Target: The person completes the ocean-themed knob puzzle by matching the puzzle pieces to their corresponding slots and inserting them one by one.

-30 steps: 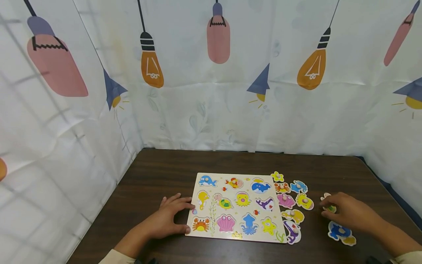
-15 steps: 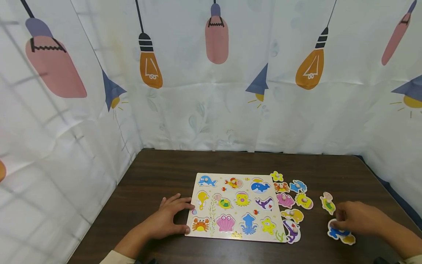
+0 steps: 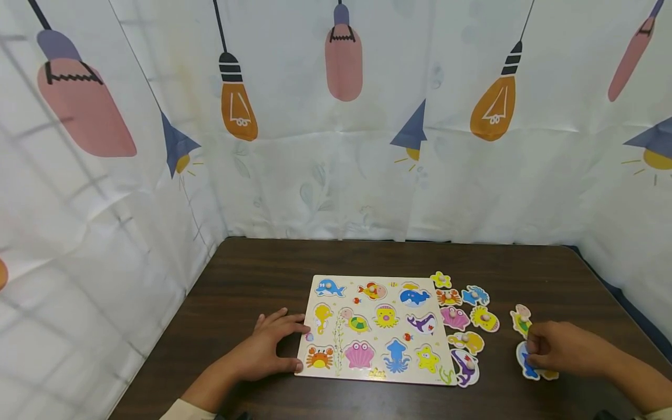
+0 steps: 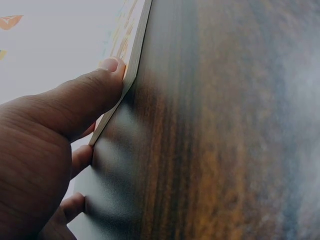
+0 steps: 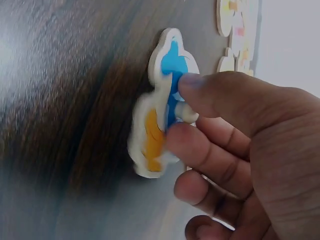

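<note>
Lamp-printed white curtains (image 3: 336, 175) hang beyond the far edge of the brown worktop (image 3: 273, 265). Roughly midway between its left and right edges lies a puzzle board (image 3: 378, 339), the left hand (image 3: 270, 344) spread against its side. Nearer the worktop's right edge, the right hand (image 3: 564, 347) pinches a blue-and-yellow piece (image 5: 154, 126); loose pieces (image 3: 452, 318) lie beside the board.

Touching the corner of a pale board (image 4: 55, 55) with the thumb (image 4: 90, 92) of the left hand (image 4: 35, 150), and the edge below that corner with one fingertip (image 4: 83, 159). Marked along the other edge in blurred yellow-orange and, well in from it, with part of an orange shape (image 4: 11, 22). Lying on a dark brown, streaked worktop (image 4: 190, 150), hazy farther from the board.
</note>
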{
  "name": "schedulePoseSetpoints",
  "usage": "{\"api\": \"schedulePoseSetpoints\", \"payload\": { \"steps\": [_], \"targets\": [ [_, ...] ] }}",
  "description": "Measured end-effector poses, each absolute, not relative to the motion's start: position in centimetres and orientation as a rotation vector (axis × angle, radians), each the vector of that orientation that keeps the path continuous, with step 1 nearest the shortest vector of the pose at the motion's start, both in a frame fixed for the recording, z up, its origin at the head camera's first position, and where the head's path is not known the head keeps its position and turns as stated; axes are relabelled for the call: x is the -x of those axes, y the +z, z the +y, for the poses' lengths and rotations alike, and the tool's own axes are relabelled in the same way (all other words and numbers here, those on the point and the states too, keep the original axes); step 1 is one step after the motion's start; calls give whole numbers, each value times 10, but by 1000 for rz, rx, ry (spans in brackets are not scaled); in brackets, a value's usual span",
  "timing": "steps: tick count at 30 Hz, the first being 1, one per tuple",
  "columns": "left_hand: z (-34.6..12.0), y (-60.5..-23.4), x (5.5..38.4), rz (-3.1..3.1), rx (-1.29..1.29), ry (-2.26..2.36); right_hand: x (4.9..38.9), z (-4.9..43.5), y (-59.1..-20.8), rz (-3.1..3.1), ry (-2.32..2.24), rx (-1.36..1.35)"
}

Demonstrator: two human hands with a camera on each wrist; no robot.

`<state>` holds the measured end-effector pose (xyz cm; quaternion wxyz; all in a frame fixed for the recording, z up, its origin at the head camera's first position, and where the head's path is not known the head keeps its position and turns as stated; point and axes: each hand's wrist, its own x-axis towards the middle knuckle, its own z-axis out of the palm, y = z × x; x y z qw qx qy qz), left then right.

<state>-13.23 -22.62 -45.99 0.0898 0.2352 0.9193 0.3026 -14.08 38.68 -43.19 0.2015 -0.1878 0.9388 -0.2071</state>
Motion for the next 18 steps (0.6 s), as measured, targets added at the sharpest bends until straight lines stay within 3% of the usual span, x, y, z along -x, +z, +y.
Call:
{"api": "schedulePoseSetpoints", "payload": {
  "steps": [18],
  "targets": [
    [-228, -465, 136, 2737, -702, 894, 140, 363, -429, 2761, -496, 636]
  ]
}}
